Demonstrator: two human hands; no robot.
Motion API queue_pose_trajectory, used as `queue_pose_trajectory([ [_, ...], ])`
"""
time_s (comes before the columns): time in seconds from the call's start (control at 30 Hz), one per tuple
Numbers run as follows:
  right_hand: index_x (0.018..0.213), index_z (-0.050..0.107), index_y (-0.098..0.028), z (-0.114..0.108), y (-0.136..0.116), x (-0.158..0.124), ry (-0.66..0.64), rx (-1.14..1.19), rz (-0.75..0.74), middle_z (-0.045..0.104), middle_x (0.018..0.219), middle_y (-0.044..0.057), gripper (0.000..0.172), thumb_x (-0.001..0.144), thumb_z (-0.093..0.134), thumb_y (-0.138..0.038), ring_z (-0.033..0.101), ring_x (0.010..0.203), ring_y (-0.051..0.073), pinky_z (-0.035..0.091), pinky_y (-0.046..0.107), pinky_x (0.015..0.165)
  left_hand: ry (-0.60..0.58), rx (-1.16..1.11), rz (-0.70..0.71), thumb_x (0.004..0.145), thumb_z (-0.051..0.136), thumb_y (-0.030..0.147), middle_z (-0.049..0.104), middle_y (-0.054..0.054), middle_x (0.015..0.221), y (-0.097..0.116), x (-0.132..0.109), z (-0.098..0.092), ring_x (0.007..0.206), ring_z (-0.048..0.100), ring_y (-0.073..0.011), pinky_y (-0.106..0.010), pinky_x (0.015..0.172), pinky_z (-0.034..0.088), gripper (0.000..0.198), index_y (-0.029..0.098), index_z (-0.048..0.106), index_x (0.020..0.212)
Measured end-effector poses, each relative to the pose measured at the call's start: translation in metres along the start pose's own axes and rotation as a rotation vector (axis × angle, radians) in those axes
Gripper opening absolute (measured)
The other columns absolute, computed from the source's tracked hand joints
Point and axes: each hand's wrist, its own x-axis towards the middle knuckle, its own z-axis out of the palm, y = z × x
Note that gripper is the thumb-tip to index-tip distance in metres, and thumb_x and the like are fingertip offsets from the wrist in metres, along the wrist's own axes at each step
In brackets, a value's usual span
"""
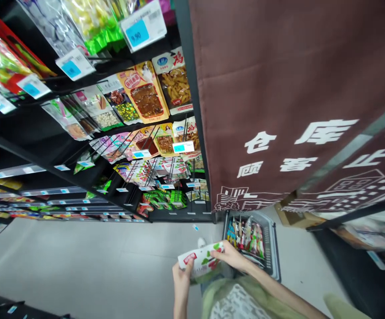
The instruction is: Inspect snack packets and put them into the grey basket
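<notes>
A white snack bag (pixel 199 262) with red and green fruit pictures is stretched between my two hands in front of my body. My left hand (pixel 182 271) pinches its left end, thumb on the printed face. At the other end, my right hand (pixel 226 253) is closed on the bag's upper right corner, thumb on top. The fingers behind the bag are hidden. Just beyond my right forearm a grey basket (pixel 272 248) stands on the floor, filled with upright packed bags (pixel 245 232).
Black shelving (pixel 112 217) with hooks, price tags and hanging snack packs (pixel 147 93) rises ahead and to the left. A brown curtain (pixel 262 66) with white characters hangs at the right. Behind the basket sits a cardboard box (pixel 295 215). A small tag (pixel 195 227) lies on the floor.
</notes>
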Motion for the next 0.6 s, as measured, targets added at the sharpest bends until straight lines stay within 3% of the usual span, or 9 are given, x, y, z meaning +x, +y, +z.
queue_pose_trajectory([
  [0.17, 0.08, 0.074, -0.013, 0.013, -0.006, 0.082, 0.122, 0.001, -0.029, 0.072, 0.072, 0.007, 0.038, 0.071, 0.075, -0.05, 0.067, 0.065, 0.022, 0.056, 0.032, 0.059, -0.077, 0.013, 0.027, 0.061, 0.08, 0.053, 0.078, -0.012, 0.078, 0.015, 0.109, -0.013, 0.072, 0.071, -0.0262, -0.031, 0.065, 0.055, 0.046, 0.012, 0.079, 0.079],
  [0.33, 0.065, 0.068, -0.012, 0.021, -0.018, 0.187, 0.281, -0.111, -0.087, 0.067, 0.059, 0.004, 0.043, 0.063, 0.08, -0.053, 0.064, 0.055, 0.018, 0.053, 0.028, 0.053, -0.065, -0.08, 0.001, 0.061, 0.082, 0.05, 0.078, -0.011, 0.086, 0.032, 0.214, -0.017, 0.077, 0.072, -0.0242, -0.03, 0.068, 0.055, 0.048, 0.011, 0.076, 0.09],
  [0.47, 0.059, 0.065, -0.012, 0.025, -0.022, 0.257, 0.355, -0.159, -0.077, 0.065, 0.054, 0.003, 0.045, 0.059, 0.081, -0.055, 0.062, 0.053, 0.017, 0.05, 0.026, 0.051, -0.096, -0.088, 0.016, 0.062, 0.082, 0.05, 0.078, -0.012, 0.087, 0.047, 0.279, -0.02, 0.077, 0.072, -0.0234, -0.031, 0.07, 0.056, 0.051, 0.009, 0.073, 0.092],
  [0.6, 0.063, 0.067, -0.012, 0.026, -0.029, 0.302, 0.408, -0.149, -0.084, 0.068, 0.058, 0.005, 0.044, 0.063, 0.076, -0.056, 0.064, 0.056, 0.019, 0.051, 0.028, 0.054, -0.186, -0.083, 0.033, 0.057, 0.085, 0.045, 0.078, -0.011, 0.09, 0.059, 0.332, -0.024, 0.08, 0.071, -0.0237, -0.031, 0.072, 0.056, 0.053, 0.01, 0.073, 0.095],
])
